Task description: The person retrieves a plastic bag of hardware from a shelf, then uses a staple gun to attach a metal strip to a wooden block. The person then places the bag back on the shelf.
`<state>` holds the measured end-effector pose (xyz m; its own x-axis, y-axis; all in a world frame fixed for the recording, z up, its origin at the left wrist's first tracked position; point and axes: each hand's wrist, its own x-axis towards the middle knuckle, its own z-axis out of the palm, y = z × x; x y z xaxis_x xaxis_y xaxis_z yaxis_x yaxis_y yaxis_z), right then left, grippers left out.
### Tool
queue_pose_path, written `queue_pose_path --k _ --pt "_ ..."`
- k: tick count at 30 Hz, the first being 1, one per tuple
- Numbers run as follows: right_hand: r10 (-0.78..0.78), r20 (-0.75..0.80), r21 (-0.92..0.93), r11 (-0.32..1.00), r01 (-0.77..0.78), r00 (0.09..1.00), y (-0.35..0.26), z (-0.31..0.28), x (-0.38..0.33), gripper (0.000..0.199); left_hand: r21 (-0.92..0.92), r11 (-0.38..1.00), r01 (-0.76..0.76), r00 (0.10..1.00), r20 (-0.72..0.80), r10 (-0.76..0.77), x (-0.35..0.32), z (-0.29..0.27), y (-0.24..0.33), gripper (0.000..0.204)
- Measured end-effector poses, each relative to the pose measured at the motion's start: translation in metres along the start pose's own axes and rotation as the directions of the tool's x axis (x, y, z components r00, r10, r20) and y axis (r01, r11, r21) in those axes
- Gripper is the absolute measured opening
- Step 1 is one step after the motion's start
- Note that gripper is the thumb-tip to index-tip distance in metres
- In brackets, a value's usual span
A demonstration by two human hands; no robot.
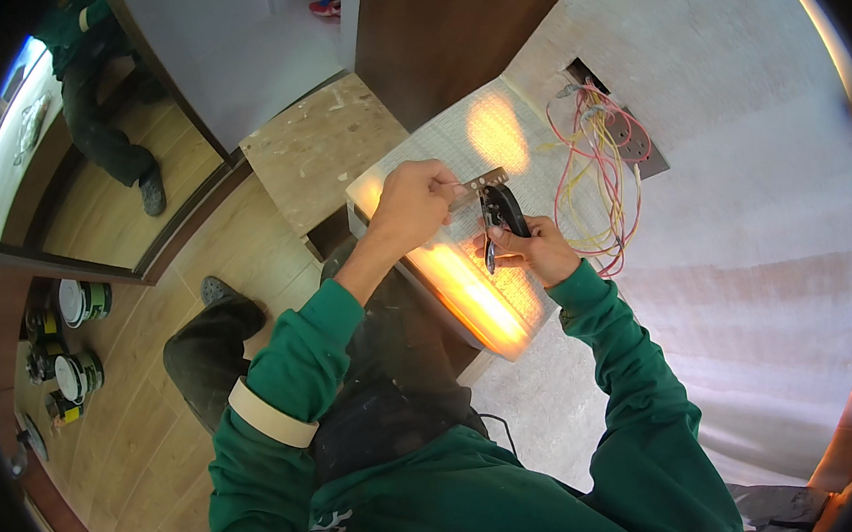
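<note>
Above the sunlit tabletop (530,163), our left fingers (434,174) pinch a holed metal strip (485,179) while our right fingers (512,243) close around a black-handled tool (508,212), where a loosened pinch could let the strip twist or drop.

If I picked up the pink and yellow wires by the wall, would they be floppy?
The wires are probably light, since they look thin. They may be bendy yet springy, as they hold wide loops. They might tangle, because the strands cross.
</note>
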<state>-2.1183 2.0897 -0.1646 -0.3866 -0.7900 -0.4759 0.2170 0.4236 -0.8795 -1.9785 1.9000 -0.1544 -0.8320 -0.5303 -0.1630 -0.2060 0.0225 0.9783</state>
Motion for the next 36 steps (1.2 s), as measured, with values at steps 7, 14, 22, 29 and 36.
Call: queue_pose_path --k 7,14,22,29,36 --pt "0.048 -0.087 0.071 0.997 -0.042 0.995 -0.005 -0.008 -0.013 0.029 -0.063 0.998 -0.029 0.999 -0.019 0.028 0.001 -0.007 -0.013 0.014" --pt "-0.343 -0.26 -0.284 0.921 0.268 0.902 -0.008 0.003 -0.033 0.028 0.029 0.998 -0.057 0.997 -0.058 0.059 -0.009 -0.017 -0.012 0.007" --pt "-0.262 -0.516 0.054 0.94 0.336 0.815 -0.009 0.022 -0.044 0.029 0.21 0.949 -0.236 0.947 -0.171 0.273 -0.015 -0.024 -0.017 0.007" --pt "-0.6 -0.323 -0.336 0.795 0.505 0.732 0.01 0.01 -0.039 0.038 0.073 0.985 -0.159 0.968 -0.182 0.17 -0.026 -0.027 -0.018 0.01" --pt "-0.731 -0.189 -0.658 0.59 0.468 0.656 0.002 0.007 -0.032 0.045 -0.076 0.99 -0.122 0.976 -0.19 0.106 -0.04 -0.029 -0.02 0.006"
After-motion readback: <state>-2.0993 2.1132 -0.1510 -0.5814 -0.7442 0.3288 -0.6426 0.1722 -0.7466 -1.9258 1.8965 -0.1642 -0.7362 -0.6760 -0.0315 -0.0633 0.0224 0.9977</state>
